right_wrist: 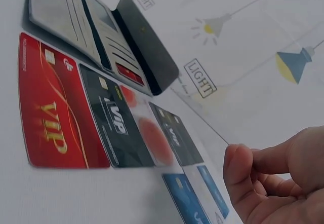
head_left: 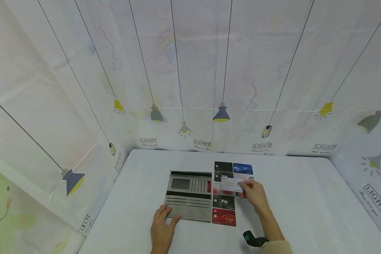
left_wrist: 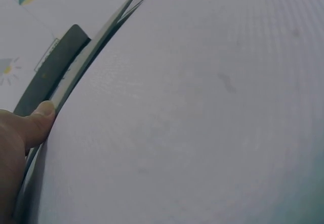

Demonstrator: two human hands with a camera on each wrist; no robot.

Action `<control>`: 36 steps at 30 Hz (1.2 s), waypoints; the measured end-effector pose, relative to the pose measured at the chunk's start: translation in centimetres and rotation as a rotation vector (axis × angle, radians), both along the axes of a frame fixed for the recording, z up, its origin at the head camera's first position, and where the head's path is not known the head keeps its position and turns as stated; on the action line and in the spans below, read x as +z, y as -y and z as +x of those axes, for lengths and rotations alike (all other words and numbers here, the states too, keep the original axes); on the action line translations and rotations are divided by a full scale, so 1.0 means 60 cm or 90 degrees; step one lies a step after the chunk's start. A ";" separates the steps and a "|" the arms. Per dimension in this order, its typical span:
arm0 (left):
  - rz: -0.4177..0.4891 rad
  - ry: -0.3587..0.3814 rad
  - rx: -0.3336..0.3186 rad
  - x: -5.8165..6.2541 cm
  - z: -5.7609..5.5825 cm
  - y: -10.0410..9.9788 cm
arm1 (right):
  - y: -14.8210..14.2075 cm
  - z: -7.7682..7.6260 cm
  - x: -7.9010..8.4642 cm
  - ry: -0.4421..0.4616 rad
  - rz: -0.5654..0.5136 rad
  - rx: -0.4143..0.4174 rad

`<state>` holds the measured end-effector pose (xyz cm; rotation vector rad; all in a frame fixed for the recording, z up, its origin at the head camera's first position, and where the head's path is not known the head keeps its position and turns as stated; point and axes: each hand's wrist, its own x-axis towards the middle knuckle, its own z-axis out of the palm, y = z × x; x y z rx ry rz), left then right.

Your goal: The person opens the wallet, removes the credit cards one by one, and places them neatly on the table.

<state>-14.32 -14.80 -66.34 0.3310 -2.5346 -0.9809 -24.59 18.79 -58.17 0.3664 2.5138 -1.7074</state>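
Observation:
A grey wallet (head_left: 193, 213) lies unfolded, with several card slots, a clear window and a red card (head_left: 209, 186) in one slot. My left hand (head_left: 163, 225) rests at its lower left corner, the thumb (left_wrist: 44, 111) touching its edge; the other fingers are hidden in the left wrist view. My right hand (head_left: 255, 193) pinches a whitish card (head_left: 230, 185) between thumb and finger, above the cards laid right of the wallet. Seen edge-on in the right wrist view, that card is a thin line. Below it lie a red VIP card (head_left: 224, 217) and a black Vip card (head_left: 223, 202).
Farther back are a plain black card (head_left: 223, 166), a blue VIP card (head_left: 242, 168) and another black Vip card (head_left: 219, 176). A red-and-white card (right_wrist: 154, 140) is partly covered in the head view. Printed curtains (head_left: 203, 70) close off the white table's (head_left: 298, 197) back and sides.

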 end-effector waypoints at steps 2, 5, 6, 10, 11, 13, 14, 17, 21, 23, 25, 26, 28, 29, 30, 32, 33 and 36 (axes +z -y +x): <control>-0.002 -0.005 0.000 -0.001 0.001 0.001 | -0.009 0.007 -0.001 0.000 0.000 -0.005; -0.002 -0.012 0.000 -0.001 0.002 0.002 | -0.024 0.016 -0.003 0.001 0.001 -0.007; -0.002 -0.012 0.000 -0.001 0.002 0.002 | -0.029 0.019 -0.004 0.002 0.003 -0.006; -0.003 -0.011 0.002 -0.001 0.003 0.003 | -0.046 0.032 -0.008 0.018 0.022 -0.001; -0.001 -0.009 0.002 0.000 0.003 0.004 | -0.050 0.036 -0.009 0.024 0.030 0.001; -0.001 -0.007 0.001 0.001 0.004 0.004 | -0.058 0.041 -0.012 0.033 0.038 0.007; 0.000 -0.007 0.002 0.001 0.005 0.005 | -0.061 0.044 -0.014 0.038 0.042 0.008; 0.001 -0.007 0.002 0.000 0.007 0.006 | -0.071 0.051 -0.022 0.048 0.052 0.015; -0.002 -0.010 0.003 -0.002 0.008 0.007 | -0.084 0.059 -0.035 0.061 0.069 0.016; -0.005 -0.015 0.001 -0.003 0.008 0.008 | -0.088 0.062 -0.040 0.070 0.076 0.014; -0.004 -0.019 0.002 -0.004 0.008 0.008 | -0.091 0.064 -0.044 0.077 0.086 0.015; -0.004 -0.021 0.002 -0.004 0.008 0.008 | -0.092 0.065 -0.046 0.078 0.090 0.014; -0.005 -0.023 0.001 -0.004 0.008 0.008 | -0.092 0.067 -0.048 0.081 0.100 0.009; -0.003 -0.023 0.001 -0.005 0.008 0.008 | -0.092 0.068 -0.049 0.078 0.107 0.008; -0.001 -0.021 0.001 -0.005 0.008 0.008 | -0.092 0.068 -0.050 0.075 0.114 0.007; -0.001 -0.014 0.000 -0.006 0.008 0.007 | -0.092 0.069 -0.051 0.066 0.130 0.008; 0.000 -0.010 -0.001 -0.006 0.007 0.007 | -0.092 0.070 -0.052 0.063 0.142 0.008; 0.002 0.002 -0.004 -0.003 0.006 0.005 | -0.091 0.070 -0.055 0.051 0.181 0.012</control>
